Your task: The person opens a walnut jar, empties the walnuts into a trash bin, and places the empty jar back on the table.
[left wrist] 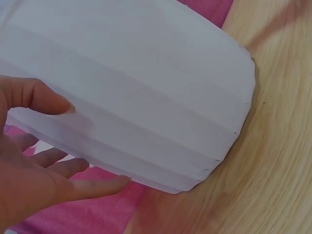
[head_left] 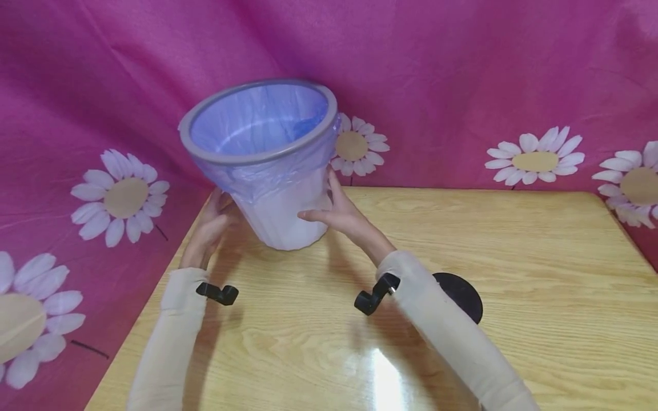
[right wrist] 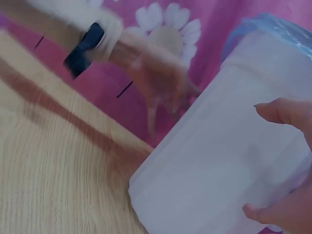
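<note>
Between the left hand (head_left: 209, 227) and the right hand (head_left: 339, 212): a round white waste bin (head_left: 275, 220), landmark for all places here. Stands, apparently, with the narrow base on the wooden table (head_left: 540, 257). Has the wide mouth on top, with a grey rim (head_left: 247, 156) and, folded outward below this rim, a thin bluish bag liner (head_left: 257, 180). Runs lengthwise from base up to mouth, leaning leftward in the head view; not possible to tell: true tilt or only effect of the camera.

At the left of the bin, the left hand, with fingers spread wide and mostly straight, thumb well apart from them. At the right of the bin, the right hand, also wide, with thumb across the front of the white wall and one finger pointing up along the edge. No firm grip to see on either side; contact of fingertips with the bin not certain. Nearer to the bin, by judgement: the right hand. Most important, probably: this opposite placing of the palms, across the long axis and below the rim.

To the right of the bin and closer to the person, partly hidden by the right sleeve (head_left: 437, 314): a flat black disc (head_left: 462, 295). Behind the bin: a magenta cloth (head_left: 437, 85) with white daisies.
</note>
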`<state>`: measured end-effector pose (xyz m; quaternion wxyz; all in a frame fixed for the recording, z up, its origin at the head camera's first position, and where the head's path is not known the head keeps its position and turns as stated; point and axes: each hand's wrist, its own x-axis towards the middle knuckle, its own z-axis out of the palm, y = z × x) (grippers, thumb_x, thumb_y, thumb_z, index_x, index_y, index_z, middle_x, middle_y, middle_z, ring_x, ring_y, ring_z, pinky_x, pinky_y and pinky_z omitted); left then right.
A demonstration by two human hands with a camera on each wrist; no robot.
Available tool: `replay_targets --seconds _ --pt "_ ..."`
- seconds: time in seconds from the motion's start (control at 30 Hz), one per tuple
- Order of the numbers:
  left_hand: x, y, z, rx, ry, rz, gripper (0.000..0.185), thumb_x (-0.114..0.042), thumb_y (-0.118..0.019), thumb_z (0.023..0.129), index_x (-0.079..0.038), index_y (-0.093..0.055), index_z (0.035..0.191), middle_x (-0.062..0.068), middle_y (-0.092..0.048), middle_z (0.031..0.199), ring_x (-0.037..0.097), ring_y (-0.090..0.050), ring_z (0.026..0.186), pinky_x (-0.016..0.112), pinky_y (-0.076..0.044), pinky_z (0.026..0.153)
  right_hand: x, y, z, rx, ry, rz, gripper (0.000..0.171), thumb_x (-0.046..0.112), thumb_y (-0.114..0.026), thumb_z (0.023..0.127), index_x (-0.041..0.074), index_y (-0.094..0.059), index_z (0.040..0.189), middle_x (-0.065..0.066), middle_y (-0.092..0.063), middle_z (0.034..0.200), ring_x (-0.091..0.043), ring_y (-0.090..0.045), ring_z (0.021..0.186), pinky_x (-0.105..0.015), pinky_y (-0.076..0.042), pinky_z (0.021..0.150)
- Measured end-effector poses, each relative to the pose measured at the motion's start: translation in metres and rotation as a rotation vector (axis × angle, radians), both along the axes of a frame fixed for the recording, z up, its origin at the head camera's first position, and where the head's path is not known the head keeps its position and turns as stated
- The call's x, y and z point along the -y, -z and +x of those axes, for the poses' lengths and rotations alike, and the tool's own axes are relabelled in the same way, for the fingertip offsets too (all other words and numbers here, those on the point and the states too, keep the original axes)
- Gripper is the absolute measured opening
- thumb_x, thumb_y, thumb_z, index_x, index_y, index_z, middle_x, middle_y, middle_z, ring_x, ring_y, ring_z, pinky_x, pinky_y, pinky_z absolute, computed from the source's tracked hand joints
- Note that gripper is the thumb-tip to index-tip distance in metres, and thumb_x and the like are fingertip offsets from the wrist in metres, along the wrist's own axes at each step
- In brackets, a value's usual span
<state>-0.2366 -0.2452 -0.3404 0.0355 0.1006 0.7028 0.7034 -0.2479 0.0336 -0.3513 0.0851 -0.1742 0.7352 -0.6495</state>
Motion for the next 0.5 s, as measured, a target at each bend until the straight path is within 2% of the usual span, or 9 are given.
replay_targets --seconds 0.1,0.13,0.2,0.37,0.5 --pt "0.000 0.015 -0.014 0.055 -0.057 -0.072 0.097 0.020 -0.046 0.076 -0.018 -0.005 0.156 0.020 -0.020 0.156 0.032 -0.035 0.134 0.033 -0.052 0.080 -0.003 -0.001 0.002 0.026 0.015 -0.038 0.115 0.018 -0.078 0.079 0.030 0.007 0.154 0.006 0.007 0.161 -0.021 -0.002 0.147 -0.041 -0.011 0.118" --pt "-0.002 0.018 -0.016 0.059 -0.072 -0.102 0.097 0.019 -0.044 0.077 -0.020 -0.003 0.156 0.020 -0.018 0.157 0.031 -0.037 0.132 0.032 -0.052 0.077 -0.003 -0.001 0.003 0.030 0.021 -0.038 0.115 0.018 -0.079 0.079 0.030 0.007 0.155 0.006 0.007 0.161 -0.022 -0.002 0.147 -0.041 -0.012 0.118" --pt "-0.002 0.023 -0.019 0.053 -0.082 -0.139 0.097 0.017 -0.044 0.078 -0.022 -0.002 0.156 0.018 -0.017 0.158 0.029 -0.041 0.126 0.032 -0.052 0.077 -0.005 -0.001 0.004 0.029 0.029 -0.039 0.114 0.018 -0.079 0.078 0.032 0.005 0.154 0.007 0.006 0.161 -0.023 -0.003 0.147 -0.042 -0.014 0.118" --pt "-0.006 0.026 -0.018 0.042 -0.074 -0.144 0.097 0.015 -0.049 0.080 -0.027 -0.005 0.156 0.012 -0.019 0.158 0.017 -0.050 0.109 0.033 -0.052 0.078 -0.009 0.000 0.008 0.032 0.041 -0.047 0.114 0.018 -0.079 0.077 0.033 0.004 0.154 0.007 0.005 0.160 -0.025 -0.004 0.147 -0.044 -0.018 0.117" --pt "-0.009 0.026 -0.016 0.040 -0.069 -0.129 0.095 0.014 -0.048 0.081 -0.028 -0.008 0.156 0.012 -0.021 0.158 0.013 -0.052 0.102 0.032 -0.051 0.076 -0.009 -0.001 0.012 0.018 0.055 -0.070 0.113 0.016 -0.079 0.077 0.033 0.001 0.155 0.008 0.003 0.160 -0.024 -0.004 0.147 -0.045 -0.017 0.117"
